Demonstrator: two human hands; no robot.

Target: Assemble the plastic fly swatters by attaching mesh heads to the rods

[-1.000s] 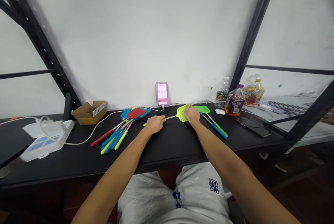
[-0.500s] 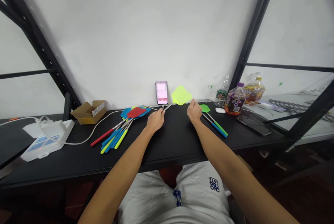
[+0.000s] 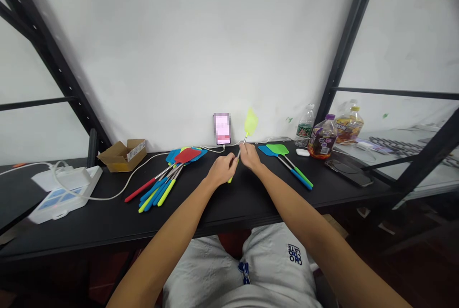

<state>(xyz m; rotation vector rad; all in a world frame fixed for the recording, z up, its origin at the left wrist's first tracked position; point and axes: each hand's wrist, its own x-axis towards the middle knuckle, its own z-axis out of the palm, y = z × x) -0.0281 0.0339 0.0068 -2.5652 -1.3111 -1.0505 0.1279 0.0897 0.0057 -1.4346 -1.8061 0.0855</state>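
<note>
A yellow-green fly swatter is held over the middle of the black table, its head up and its handle down. My left hand is closed around the lower part, with the end of the yellow handle showing below it. Higher up, my right hand grips the metal shaft under the head. To the left lies a pile of several fly swatters with red, blue and yellow handles. On the right, a blue swatter and a green swatter lie side by side.
A phone leans on the wall, plugged into a cable. At left are a cardboard box and a white power strip. At right stand a water bottle and a purple-capped bottle, near a white case and a dark phone.
The yellow-green swatter has turned from slanting right to nearly upright. My right hand has moved left onto its shaft, uncovering the blue swatter's head; my left hand has come slightly lower.
</note>
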